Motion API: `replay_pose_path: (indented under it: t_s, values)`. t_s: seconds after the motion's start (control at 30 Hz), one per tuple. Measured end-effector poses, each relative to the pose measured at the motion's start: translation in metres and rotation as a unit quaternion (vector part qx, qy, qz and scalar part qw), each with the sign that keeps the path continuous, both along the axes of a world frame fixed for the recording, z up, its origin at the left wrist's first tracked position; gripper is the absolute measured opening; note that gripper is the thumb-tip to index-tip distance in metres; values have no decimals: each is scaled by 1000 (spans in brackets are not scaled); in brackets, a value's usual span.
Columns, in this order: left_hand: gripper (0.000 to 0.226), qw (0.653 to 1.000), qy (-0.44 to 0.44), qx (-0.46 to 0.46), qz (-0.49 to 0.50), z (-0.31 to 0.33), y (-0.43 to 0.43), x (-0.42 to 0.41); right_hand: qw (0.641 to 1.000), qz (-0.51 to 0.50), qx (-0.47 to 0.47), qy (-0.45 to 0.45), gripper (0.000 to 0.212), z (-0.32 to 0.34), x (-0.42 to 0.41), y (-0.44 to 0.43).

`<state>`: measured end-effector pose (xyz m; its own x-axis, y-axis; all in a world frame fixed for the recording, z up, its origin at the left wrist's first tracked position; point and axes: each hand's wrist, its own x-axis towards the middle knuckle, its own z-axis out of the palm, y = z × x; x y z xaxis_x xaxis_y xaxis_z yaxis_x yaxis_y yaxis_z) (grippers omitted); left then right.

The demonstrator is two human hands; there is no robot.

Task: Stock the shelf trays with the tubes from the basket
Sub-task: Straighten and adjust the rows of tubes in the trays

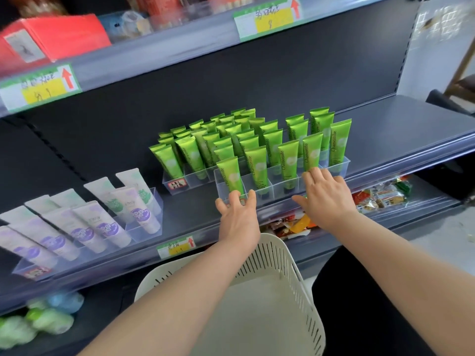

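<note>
**Both hands on the front tray, green tubes stocked**

- Shelf [385, 129]: dark, mid level. You're facing it and looking down on it.
- Basket [303, 299]: white, slotted walls. It sits low in front of the shelf, between your forearms.
- Trays: three clear ones on the shelf.
  - The front tray [275, 191] is at the shelf edge, right of centre.
  - The rear tray [191, 179] is just behind it and to its left.
  - The left tray [136, 232] sits well apart from both.
- Green tubes [259, 160]: standing cap-down in the compartments of the front and rear trays, leaning back in rows. The front row reads "Chamomile".
- Pale tubes [102, 224]: white with purple or green marks, leaning in the left tray.
- Snack packets [380, 196]: on the shelf below, under your right hand.
- Left hand [237, 217]: grasping the front tray's near-left corner. The fingers are curled over the rim and the thumb is out to the side.
- Right hand [326, 199]: released, not grasping.
  - The fingers are spread and fairly straight.
  - They lie against the right part of the front tray's wall.
  - The tips touch the lower end of a tube.
- Price label [176, 247]: green and yellow with a red arrow, on the shelf edge below your left wrist.
</note>
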<state>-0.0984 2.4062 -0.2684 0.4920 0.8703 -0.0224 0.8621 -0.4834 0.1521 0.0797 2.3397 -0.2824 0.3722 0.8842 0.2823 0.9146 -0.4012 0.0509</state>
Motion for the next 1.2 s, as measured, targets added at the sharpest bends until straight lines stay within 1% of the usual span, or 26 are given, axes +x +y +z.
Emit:
replay_pose_path:
  t_s: [0.17, 0.37, 0.57, 0.83, 1.2]
  values:
    - [76, 1000, 0, -5, -3, 1, -7, 25, 1000, -19, 2, 17, 54, 0, 20, -4]
    - [75, 1000, 3, -4, -14, 5, -15, 54, 999, -43, 10, 32, 50, -1, 45, -9]
    - [83, 1000, 8, -9, -24, 7, -22, 82, 997, -63, 11, 41, 51, 1, 69, -15]
    - [86, 999, 8, -11, -39, 7, -28, 114, 995, -88, 5, 37, 51, 3, 95, -23]
    - [88, 998, 12, -9, -53, 9, -36, 140, 993, -111, 3, 32, 55, 1, 119, -29]
